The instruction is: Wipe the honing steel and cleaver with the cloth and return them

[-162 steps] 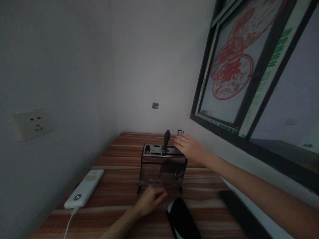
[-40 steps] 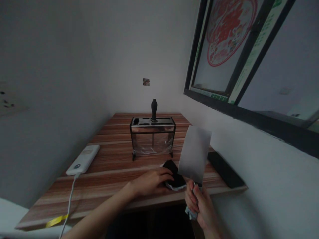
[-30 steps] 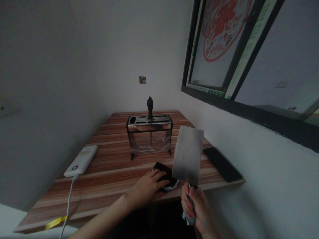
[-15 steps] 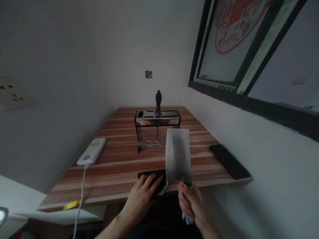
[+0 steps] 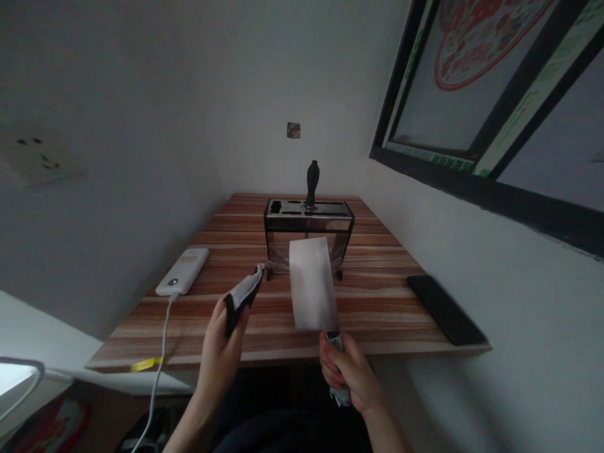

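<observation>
Two hands are holding things above the near edge of the counter (image 5: 387, 305). The right hand (image 5: 352, 371) is gripping a cleaver (image 5: 314, 286), its fingers closing fully around the handle, where some pale, crumpled wrapping (image 5: 340, 396) is showing. The broad blade is rising beyond those fingers, its face looking pale and slightly streaked. The left hand (image 5: 218, 352) is pinching a folded black-and-white cloth (image 5: 244, 294), thumb and fingers parting only as far as its thickness.

As for progress, both things are already sitting in the hands, and the cleaver is standing clear of the knife block (image 5: 309, 221). The cloth is not yet touching the blade; a gap is lying between them. Whether any of the blade is already clean, I cannot tell.

Ahead of both sets of fingers, the block is holding one upright black handle (image 5: 312, 182), partly hiding behind the blade. Left of the left fingers, a white power bank (image 5: 184, 270) is lying with its cable (image 5: 163, 346) trailing; well right of the right fingers, a black phone-like slab (image 5: 446, 309) is resting.
</observation>
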Available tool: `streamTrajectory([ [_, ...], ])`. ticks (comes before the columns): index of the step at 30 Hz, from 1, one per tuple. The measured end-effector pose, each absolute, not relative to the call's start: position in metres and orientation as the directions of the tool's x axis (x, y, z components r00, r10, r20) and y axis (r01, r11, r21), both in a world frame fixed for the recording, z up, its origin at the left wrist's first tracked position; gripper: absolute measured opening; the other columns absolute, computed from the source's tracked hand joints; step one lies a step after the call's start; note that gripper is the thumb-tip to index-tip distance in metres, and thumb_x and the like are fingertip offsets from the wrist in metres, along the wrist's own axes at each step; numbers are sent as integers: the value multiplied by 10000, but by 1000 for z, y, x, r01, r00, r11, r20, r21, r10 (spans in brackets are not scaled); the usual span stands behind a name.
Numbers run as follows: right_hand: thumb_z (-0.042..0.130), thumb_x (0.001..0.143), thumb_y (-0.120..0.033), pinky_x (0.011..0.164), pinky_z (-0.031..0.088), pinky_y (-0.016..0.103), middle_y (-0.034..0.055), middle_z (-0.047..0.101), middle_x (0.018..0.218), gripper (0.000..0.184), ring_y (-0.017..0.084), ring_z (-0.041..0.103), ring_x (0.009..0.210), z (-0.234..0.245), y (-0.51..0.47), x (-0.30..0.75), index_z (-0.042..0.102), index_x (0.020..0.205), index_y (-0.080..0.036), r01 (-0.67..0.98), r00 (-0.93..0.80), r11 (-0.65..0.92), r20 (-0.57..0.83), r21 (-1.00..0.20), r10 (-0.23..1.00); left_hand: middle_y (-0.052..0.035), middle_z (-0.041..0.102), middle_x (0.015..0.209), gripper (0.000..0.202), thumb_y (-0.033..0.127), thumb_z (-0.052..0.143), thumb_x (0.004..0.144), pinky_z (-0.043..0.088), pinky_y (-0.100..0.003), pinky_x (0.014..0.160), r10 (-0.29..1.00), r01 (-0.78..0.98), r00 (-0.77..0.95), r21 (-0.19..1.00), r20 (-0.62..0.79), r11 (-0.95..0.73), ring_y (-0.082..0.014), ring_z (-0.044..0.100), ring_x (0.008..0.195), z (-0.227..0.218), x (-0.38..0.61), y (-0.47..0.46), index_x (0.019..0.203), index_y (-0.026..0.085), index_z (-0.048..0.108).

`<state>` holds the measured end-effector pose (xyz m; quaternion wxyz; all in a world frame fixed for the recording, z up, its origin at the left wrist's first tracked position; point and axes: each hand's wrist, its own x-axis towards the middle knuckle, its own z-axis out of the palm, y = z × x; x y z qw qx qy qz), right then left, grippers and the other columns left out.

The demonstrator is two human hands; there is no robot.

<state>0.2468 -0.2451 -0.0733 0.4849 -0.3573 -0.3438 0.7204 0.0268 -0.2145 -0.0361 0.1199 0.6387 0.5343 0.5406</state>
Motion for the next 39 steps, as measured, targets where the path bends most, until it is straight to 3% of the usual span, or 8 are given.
streamTrajectory([
  [3,684,707,-507,293,162,132,-124,365,460,405,-6,205,313,-72,-240,237,427,682,-195,-435,-314,-327,-199,-839,928,-70,533,1283,437,106,434,840,410,-374,1011,717,587,82,548,693,-596,-222,485,1202,-28,51,-211,1254,226,505],
  [7,678,704,-530,290,186,125,-130,383,447,427,-6,218,301,-74,-235,234,401,714,-206,-434,-371,-349,-188,-831,909,-52,463,1383,598,12,373,829,346,-404,1079,615,484,575,382,540,-787,-185,361,1315,-38,75,-207,1382,238,333],
  [10,695,685,-535,294,193,116,-141,388,442,448,-5,218,303,-77,-232,239,397,783,-216,-448,-408,-376,-189,-811,893,-69,426,1412,589,55,406,859,311,-439,1099,558,466,699,307,448,-830,-176,303,1348,-48,80,-207,1407,204,250],
  [18,740,658,-482,294,175,116,-131,402,444,453,-8,243,299,-71,-219,256,388,743,-209,-373,-563,-445,-183,-814,806,-92,399,1427,579,98,424,886,308,-399,1107,556,522,733,199,393,-829,-155,242,1370,-45,80,-216,1417,152,200],
  [25,742,640,-449,299,200,130,-126,389,399,418,4,270,291,-78,-195,273,409,672,-197,-304,-507,-375,-184,-876,842,-65,350,1457,616,32,386,843,279,-375,1123,561,555,720,146,408,-819,-138,197,1381,-35,94,-207,1421,144,203],
  [30,738,641,-403,311,194,125,-141,391,391,390,12,270,294,-75,-192,276,423,763,-209,-300,-448,-361,-204,-883,871,-61,328,1469,603,22,382,828,263,-394,1129,586,578,687,164,431,-799,-146,170,1389,-37,103,-202,1403,150,249],
  [36,679,699,-455,304,197,129,-118,403,423,375,1,270,293,-73,-195,274,408,674,-197,-299,-484,-378,-202,-877,851,-87,325,1469,594,10,381,819,270,-430,1121,642,603,605,256,471,-756,-163,174,1390,-46,109,-199,1386,144,267],
  [39,702,668,-464,296,197,126,-128,405,407,390,8,266,286,-77,-195,275,411,718,-209,-339,-450,-388,-215,-857,867,-94,343,1459,595,29,384,843,275,-430,1118,628,585,625,254,464,-770,-162,195,1385,-47,113,-200,1404,143,224],
])
